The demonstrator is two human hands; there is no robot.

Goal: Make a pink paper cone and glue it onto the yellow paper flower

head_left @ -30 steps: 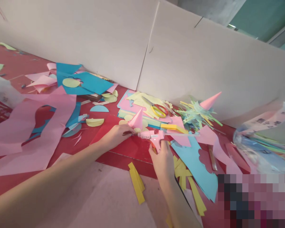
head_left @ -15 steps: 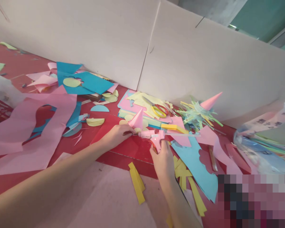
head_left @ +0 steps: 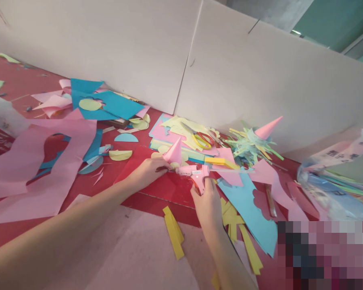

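I observe the right hand (head_left: 207,205) with its grip closed round the handle of a pink glue gun (head_left: 196,174), held low over the middle of the red bench (head_left: 166,191), well short of the far edge. The gun's long axis runs roughly parallel to that far edge. Its nozzle points left, and a clear glue stick (head_left: 232,170) protrudes from the rear towards the right. The left hand (head_left: 147,173) has its grip pinched on the lower rim of a pink paper cone (head_left: 174,152), which stands nearly upright with its tip aimed up and slightly right. The nozzle meets the cone at its base, though I cannot tell whether they touch. Behind the cone, yellow-and-red scissors (head_left: 201,139) lie on a stack of coloured sheets. A second pink cone (head_left: 268,128) sits further right against the cardboard panels (head_left: 139,48) along the far edge.
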